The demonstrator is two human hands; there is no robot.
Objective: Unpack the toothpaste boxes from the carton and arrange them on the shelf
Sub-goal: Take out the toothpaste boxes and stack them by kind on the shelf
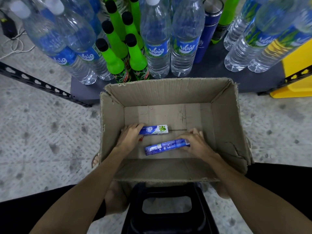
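Now both hands [131, 135] [196, 143] inside carton [111, 115], each gripping toothpaste box [156, 129] [166, 146].

Even, soft overhead light; faint shadows seen inside carton [168, 93]. Strong wide-angle bending noted at edges; water bottles [156, 39] slightly blurred.

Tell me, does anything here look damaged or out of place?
Yes: the carton is battered. Its right wall has a torn, creased patch, and the far-left top edge is ragged. The two toothpaste boxes inside look intact.
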